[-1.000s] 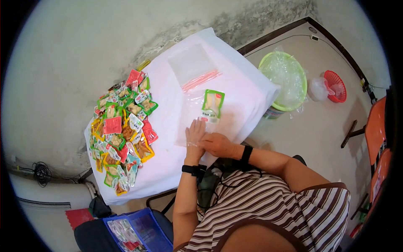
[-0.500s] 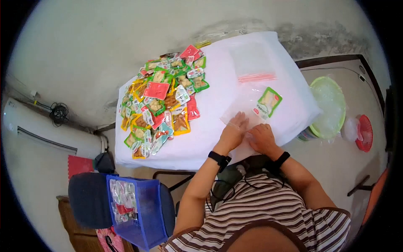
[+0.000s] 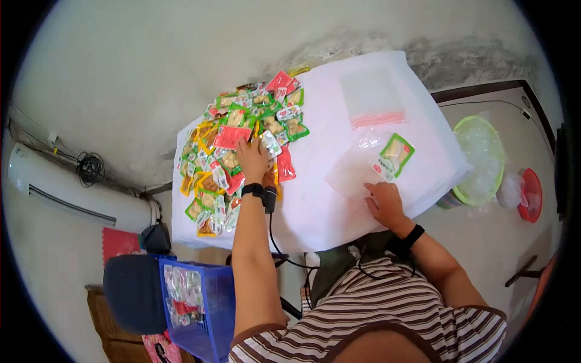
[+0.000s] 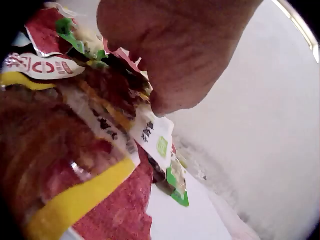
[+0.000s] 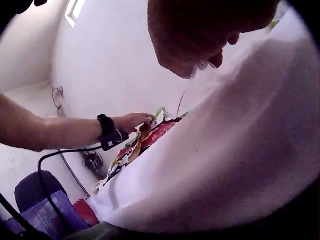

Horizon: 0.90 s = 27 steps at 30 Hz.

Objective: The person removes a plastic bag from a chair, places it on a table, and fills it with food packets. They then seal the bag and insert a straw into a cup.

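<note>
The left hand (image 3: 253, 162) had moved from the clear bag (image 3: 351, 174) to the packet heap (image 3: 229, 161), its fingertips hidden in the left wrist view, grip impossible to tell; the right hand (image 3: 387, 202) pinched the bag's near edge, plastic clearer from its own wrist, beside a green-edged packet (image 3: 397, 155); white worktop (image 3: 308, 202) stretched between heap and bag

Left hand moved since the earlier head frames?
Yes. Against the table, the left hand went left, from the clear bag to the packet pile.

Left hand (image 4: 175, 52) cropped atop left wrist view
</note>
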### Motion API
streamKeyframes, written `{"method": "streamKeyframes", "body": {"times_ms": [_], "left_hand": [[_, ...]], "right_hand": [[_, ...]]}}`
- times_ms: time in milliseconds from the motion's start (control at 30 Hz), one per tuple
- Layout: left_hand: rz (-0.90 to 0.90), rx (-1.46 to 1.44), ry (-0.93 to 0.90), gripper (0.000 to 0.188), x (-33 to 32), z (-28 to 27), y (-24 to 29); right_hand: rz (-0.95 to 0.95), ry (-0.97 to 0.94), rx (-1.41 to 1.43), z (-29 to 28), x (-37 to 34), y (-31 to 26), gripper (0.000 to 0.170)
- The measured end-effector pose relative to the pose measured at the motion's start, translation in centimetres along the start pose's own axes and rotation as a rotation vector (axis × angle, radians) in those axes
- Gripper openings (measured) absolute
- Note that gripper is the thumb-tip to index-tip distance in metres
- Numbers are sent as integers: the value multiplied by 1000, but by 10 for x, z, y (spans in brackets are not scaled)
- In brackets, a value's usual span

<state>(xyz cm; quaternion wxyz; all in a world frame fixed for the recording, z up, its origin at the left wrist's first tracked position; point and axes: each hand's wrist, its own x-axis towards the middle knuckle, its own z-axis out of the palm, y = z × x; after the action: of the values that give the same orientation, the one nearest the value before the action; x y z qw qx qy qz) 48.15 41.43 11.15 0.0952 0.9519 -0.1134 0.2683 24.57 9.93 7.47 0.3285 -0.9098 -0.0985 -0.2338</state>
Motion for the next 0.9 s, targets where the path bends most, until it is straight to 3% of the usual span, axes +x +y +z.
{"method": "streamKeyframes", "body": {"times_ms": [67,233,300,367,433,467,533,567,633,667,800,900], "left_hand": [[-152,14,-185,50,14,6,-7],[-165,-7,-213,50,24,-1,-18],[-92,-228,-57,47,26,-23,-18],[-96,-217,3,41,16,-60,-3],[-24,-512,204,36,6,-86,4],[-17,-512,196,36,-4,-86,1],[-322,-917,155,37,-24,-78,-8],[-326,-917,147,37,-31,-69,-10],[-461,-1334,191,37,-50,-53,-8],[-528,-1302,185,37,-54,-65,13],[-661,-1476,168,37,-54,-38,6],[-629,-1396,241,37,-20,-36,13]], "right_hand": [[-109,36,-36,-1,2,-2,36],[-167,41,-86,-3,5,-1,41],[-166,21,-102,-2,5,-2,41],[-119,-35,-86,-6,7,-3,39],[-119,-20,-79,-3,6,1,38],[-127,-5,-77,-2,6,3,37],[-113,-13,-63,-1,4,4,35],[-111,-24,-50,-1,2,4,34],[-111,-21,-47,4,0,7,34],[-113,-8,-47,5,-1,7,34],[-142,45,-65,5,-2,7,34],[-98,1,-79,5,-2,7,34]]}}
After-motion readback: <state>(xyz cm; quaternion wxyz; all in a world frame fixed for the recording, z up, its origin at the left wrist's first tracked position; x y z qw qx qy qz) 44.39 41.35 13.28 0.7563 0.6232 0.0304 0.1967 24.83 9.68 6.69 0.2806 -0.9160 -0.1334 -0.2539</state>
